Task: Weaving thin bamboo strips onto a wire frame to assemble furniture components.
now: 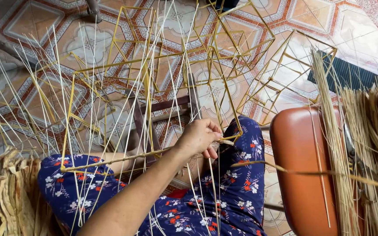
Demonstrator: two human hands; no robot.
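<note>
Pinched between thumb and fingers of the left hand [199, 137] is a thin pale strip [224, 142], right at the lower corner of the yellow frame [154, 70]. The grip is closed on the strip where it meets a frame bar, just above the knee in blue floral cloth [241, 175]. The right hand is not seen; whether it lies under the frame cannot be told.

The frame rests across the lap and leans out over the tiled floor [36, 26], with many loose strips fanning upward from it. A wooden stool [162, 109] is glimpsed beneath, through the bars.

For the binding to be done well, the strip is best kept taut and held close to the joint, so that no slack is let in as it is wound; this is a judgement only. The neighbouring strips should be kept out of the wrap, since they cross thickly here.

To the right an orange seat [302, 170] carries a bundle of reeds [364, 144]; dried leaves [5, 192] are heaped at the left.
</note>
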